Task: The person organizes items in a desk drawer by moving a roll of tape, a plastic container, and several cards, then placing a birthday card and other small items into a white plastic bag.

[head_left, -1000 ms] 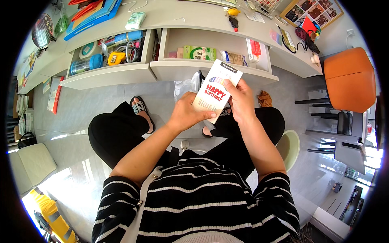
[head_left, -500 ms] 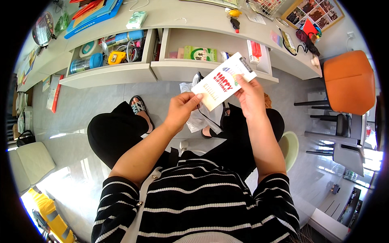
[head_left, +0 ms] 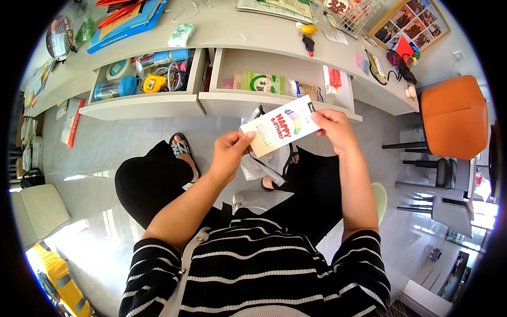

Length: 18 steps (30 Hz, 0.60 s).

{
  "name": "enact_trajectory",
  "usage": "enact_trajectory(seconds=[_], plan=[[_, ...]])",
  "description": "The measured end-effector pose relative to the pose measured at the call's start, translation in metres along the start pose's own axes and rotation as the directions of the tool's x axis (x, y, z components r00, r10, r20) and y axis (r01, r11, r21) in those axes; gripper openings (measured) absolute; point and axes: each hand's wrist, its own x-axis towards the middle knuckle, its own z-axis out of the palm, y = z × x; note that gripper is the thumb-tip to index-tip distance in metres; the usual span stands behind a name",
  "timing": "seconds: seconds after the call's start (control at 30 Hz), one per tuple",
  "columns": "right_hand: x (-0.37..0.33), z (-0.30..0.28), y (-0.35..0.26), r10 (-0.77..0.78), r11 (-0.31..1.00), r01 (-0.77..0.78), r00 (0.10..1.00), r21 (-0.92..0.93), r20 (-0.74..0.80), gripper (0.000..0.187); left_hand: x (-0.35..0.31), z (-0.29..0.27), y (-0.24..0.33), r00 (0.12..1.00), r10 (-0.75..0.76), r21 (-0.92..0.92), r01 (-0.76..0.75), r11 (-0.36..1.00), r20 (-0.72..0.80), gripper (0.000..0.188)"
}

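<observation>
Over my lap I hold a flat white-and-cream packet [head_left: 274,126] tilted, its right end higher. It carries red lettering, a rainbow arc and a row of small candle-like shapes. My left hand [head_left: 228,155] pinches its lower left corner between thumb and fingers. At the upper right end, my right hand [head_left: 337,130] grips the dark-marked corner. Behind and below the packet, a clear plastic bag with black edging [head_left: 278,171] is partly hidden. Just beyond stands the pulled-out right drawer [head_left: 237,105], holding a green packet [head_left: 263,83] and a red-and-white box [head_left: 332,78].
The left drawer [head_left: 142,109] is also pulled out, with a yellow tape measure [head_left: 154,83], a blue-lidded jar [head_left: 115,88] and cables. On the desk [head_left: 222,31] lie folders [head_left: 127,26] and a tissue pack [head_left: 182,35]. An orange chair [head_left: 454,117] stands at right.
The packet has moved slightly down and turned a little flatter. My right hand has shifted right, from the packet's face to its end corner, uncovering the rainbow arc.
</observation>
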Motion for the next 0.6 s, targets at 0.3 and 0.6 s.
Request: enact_trajectory(seconds=[0.3, 0.6], plan=[[0.137, 0.012, 0.004, 0.358, 0.918, -0.296, 0.904, 0.262, -0.234, 0.020, 0.008, -0.004, -0.003, 0.976, -0.165, 0.033, 0.171, 0.985, -0.145, 0.042], [0.187, 0.061, 0.016, 0.081, 0.405, -0.030, 0.997, -0.914, 0.003, 0.026, 0.016, 0.000, -0.006, 0.975, -0.202, 0.045, 0.207, 0.977, -0.094, 0.024]])
